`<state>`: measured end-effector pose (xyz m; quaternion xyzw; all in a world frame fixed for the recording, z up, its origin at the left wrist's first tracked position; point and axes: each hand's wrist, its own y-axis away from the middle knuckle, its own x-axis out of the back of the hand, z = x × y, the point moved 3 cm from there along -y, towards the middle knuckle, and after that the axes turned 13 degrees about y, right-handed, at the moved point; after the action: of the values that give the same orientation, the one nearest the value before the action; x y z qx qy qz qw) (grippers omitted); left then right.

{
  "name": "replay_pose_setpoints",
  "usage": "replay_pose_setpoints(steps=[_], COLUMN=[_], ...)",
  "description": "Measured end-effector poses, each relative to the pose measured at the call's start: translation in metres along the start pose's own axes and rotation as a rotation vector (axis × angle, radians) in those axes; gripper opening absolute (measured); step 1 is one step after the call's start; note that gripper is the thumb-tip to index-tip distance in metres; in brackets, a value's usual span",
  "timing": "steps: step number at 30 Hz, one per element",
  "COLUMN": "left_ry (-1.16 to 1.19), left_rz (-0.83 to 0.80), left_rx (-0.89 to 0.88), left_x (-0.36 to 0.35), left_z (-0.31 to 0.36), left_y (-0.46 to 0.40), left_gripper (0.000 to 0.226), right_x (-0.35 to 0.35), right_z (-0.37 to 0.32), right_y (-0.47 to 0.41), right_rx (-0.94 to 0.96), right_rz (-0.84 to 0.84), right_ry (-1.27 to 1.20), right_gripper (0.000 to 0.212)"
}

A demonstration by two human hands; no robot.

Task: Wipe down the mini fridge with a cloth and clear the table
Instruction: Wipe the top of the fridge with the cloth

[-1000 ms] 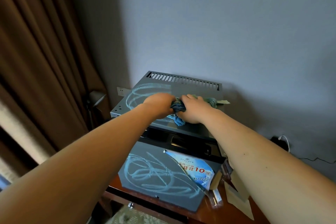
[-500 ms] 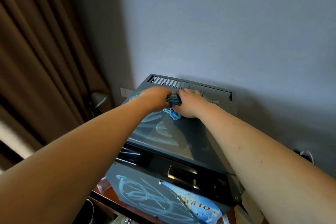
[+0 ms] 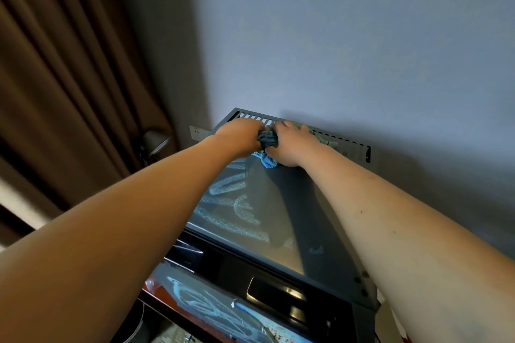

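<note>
Hands meet at the far edge of the fridge [image 3: 278, 203] top, close against the wall [image 3: 334, 36]. The left hand [image 3: 239, 138] and the right hand [image 3: 289, 145] both have their fingers curled round a bunched blue cloth [image 3: 268, 147], which is pressed onto the fridge top just in front of the vent slots [image 3: 256, 117]. Most of the cloth is hidden between and under the two hands; only a crumpled dark fold between them and a lighter tail below it show. A paler greenish strip shows past the right hand, along the far edge, but whether it belongs to the same cloth is hard to make out. The fingertips themselves are buried in the fabric.

Chalky pale smears [image 3: 231, 203] cover the left part of the fridge top, partly hidden under the left forearm. More smears mark the door front at the bottom edge of view, where the door is cut off. A brown curtain [image 3: 69, 78] hangs at left, with a socket [image 3: 196, 131] and a small lamp [image 3: 156, 142] beside the fridge's far left corner.
</note>
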<state>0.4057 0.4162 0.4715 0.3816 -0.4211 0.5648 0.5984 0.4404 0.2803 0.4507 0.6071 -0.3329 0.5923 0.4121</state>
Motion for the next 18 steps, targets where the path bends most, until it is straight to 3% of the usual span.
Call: replay_pose_setpoints(steps=[7, 9, 12, 18], left_ry=[0.011, 0.016, 0.012, 0.002], left_rz=[-0.015, -0.021, -0.03, -0.038], left_rx=[-0.019, -0.028, -0.034, -0.102], left_x=[-0.003, -0.004, -0.005, -0.005], left_z=[0.007, 0.008, 0.01, 0.012], left_y=[0.033, 0.046, 0.067, 0.109], left_gripper=[0.008, 0.015, 0.005, 0.008], right_x=[-0.004, -0.005, -0.006, -0.008], right_z=[-0.01, -0.015, -0.024, -0.044], right_y=[0.031, 0.046, 0.069, 0.109], right_rx=[-0.022, -0.037, -0.051, -0.062], right_rz=[-0.039, -0.044, -0.049, -0.051], right_ry=[0.032, 0.041, 0.039, 0.046], right_gripper=[0.063, 0.059, 0.052, 0.053])
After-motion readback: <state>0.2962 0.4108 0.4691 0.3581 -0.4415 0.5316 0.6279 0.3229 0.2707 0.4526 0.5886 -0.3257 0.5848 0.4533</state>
